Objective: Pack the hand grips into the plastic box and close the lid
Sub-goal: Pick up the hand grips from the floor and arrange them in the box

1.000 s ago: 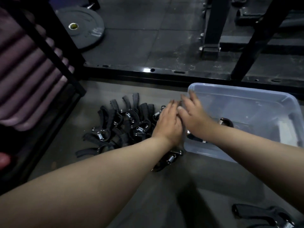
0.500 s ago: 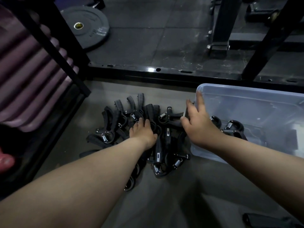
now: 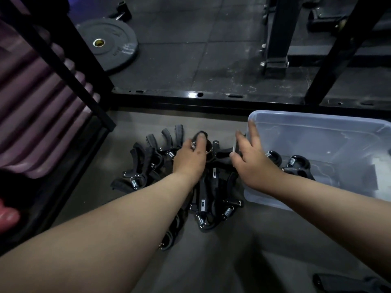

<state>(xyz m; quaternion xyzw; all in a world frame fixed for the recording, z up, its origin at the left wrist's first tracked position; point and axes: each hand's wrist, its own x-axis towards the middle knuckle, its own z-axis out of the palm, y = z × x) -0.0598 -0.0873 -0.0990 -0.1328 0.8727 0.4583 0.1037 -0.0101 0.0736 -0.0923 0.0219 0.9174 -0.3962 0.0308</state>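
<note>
Hand grips [image 3: 213, 176] lie in a tangled heap on the floor [image 3: 275, 240], just left of the plastic box [image 3: 317, 118]. Two more are already inside it [image 3: 296, 166]. Each looks like two stiff black handles joined by a steel coil spring, so probably rigid, moderately light and not fragile; dropping them into the box should be fine. The handle sleeves look matte, likely grippy rather than slick. The main snag is interlocking: handles and springs are threaded through each other, so pulling one will probably drag its neighbours. Best hold is likely round one handle or across the crown by the spring, lifting up and out, keeping skin off the coils. The left hand [image 3: 190, 159] is on top of the heap, fingers [image 3: 201, 137] curled over one hand grip [image 3: 197, 134] at the far side, its spring showing beside the knuckles. The right hand [image 3: 254, 161] hangs over the box's near-left corner with fingers spread and holding nothing; whether it touches the rim cannot be told. The box is thin translucent plastic, mostly empty, so it may skid if bumped. No lid is in view. A dark object at the bottom right edge [image 3: 349, 284] may be another grip, too dark to tell. Beyond: a black rack rail [image 3: 211, 98], a weight plate [image 3: 108, 43], and purple rolled mats [image 3: 31, 123] at left.
</note>
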